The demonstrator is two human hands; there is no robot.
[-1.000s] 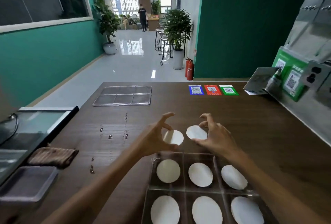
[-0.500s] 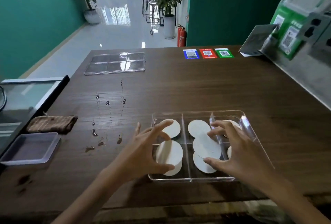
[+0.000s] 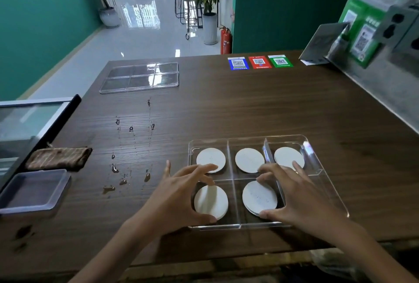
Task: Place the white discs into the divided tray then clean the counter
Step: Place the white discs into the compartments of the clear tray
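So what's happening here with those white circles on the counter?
A person is sorting white discs into a clear divided tray on a wooden counter. The left hand grips the near-left disc; the right hand grips the near-middle disc. Dark spills and a brown cloth wait to the left.

We find no legible words or numbers. The blue square sticker, red square sticker and green square sticker on the brown wooden counter each carry a QR code; their small captions are unreadable. The green wall poster shows QR codes, text blurred.
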